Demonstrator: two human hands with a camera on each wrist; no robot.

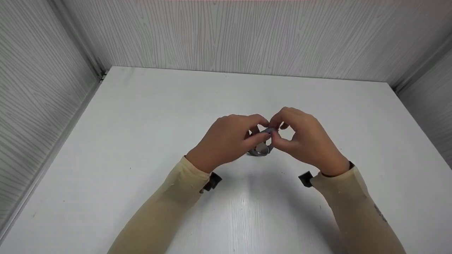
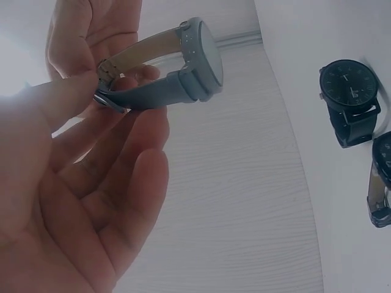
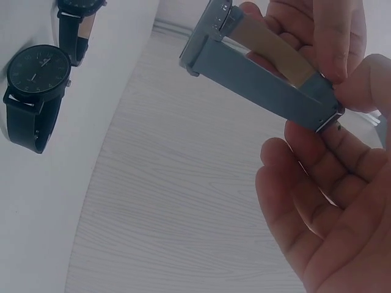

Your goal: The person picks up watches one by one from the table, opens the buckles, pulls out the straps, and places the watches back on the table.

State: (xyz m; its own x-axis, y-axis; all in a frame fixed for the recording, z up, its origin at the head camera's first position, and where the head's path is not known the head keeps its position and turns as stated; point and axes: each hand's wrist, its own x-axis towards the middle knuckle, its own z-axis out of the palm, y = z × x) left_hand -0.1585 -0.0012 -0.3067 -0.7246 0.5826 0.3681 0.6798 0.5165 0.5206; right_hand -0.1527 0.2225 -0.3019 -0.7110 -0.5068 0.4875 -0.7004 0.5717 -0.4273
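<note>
A wristwatch (image 1: 259, 153) with a grey-blue strap and tan lining hangs below the fingertips of both hands, its strap forming a loop. My left hand (image 1: 229, 139) pinches the strap near the buckle between thumb and fingers. From the other side, my right hand (image 1: 306, 137) pinches the same strap end. In the left wrist view the silver-grey watch case (image 2: 204, 58) points away from the fingers, seen nearly edge-on. The right wrist view shows the outer strap (image 3: 263, 85) running to the buckle at the fingertips. Fingers partly cover the buckle.
Two black-dialled wristwatches, one round black watch (image 2: 349, 85) and another (image 2: 382, 162) partly cut off, rest on the white table (image 1: 159, 106). I cannot make them out in the head view. Wood-grain panels (image 1: 212, 35) rise at the back and sides.
</note>
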